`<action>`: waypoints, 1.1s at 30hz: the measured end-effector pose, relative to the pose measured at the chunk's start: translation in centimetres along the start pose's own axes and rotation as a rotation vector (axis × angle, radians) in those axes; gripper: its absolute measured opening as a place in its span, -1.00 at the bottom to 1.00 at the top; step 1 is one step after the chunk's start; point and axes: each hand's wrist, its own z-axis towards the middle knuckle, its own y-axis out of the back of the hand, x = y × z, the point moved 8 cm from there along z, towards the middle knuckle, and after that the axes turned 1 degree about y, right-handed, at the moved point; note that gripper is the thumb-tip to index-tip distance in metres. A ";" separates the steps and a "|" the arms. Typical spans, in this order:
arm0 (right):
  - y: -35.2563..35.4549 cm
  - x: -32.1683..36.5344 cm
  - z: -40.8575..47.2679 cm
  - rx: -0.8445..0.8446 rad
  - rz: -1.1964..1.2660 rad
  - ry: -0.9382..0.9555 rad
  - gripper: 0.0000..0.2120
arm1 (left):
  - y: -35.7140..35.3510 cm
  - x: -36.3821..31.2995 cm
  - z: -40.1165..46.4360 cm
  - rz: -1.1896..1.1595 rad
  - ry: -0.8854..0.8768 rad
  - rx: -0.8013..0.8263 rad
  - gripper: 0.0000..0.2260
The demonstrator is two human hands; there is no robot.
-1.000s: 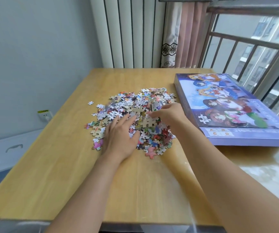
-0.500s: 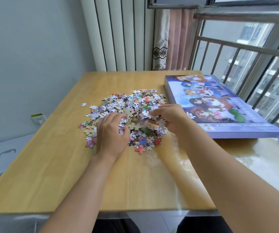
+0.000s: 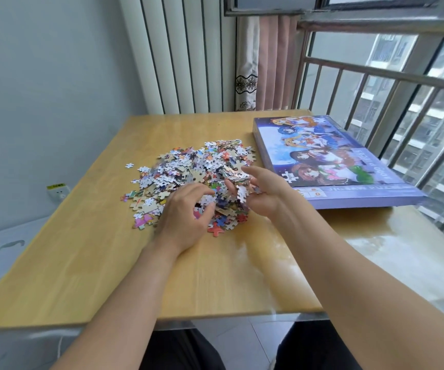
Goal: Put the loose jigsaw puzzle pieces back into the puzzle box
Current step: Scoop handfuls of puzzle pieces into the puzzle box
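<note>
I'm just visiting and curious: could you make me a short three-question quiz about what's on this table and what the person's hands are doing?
1. True or false: the puzzle box lies closed on the wooden table.
2. Which side of the pile of puzzle pieces is the box on, from the person's view? A) left B) right C) nearer the person
3. What are the left hand and right hand doing?

Key
1. True; its printed lid faces up.
2. B.
3. Both are curled round a bunch of pieces at the near edge of the pile, scooping it up between them.
</note>
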 end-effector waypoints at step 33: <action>2.4 -3.8 -1.7 0.038 -0.045 0.117 -0.86 | -4.4 -2.0 -0.7 -0.705 0.717 0.230 -0.64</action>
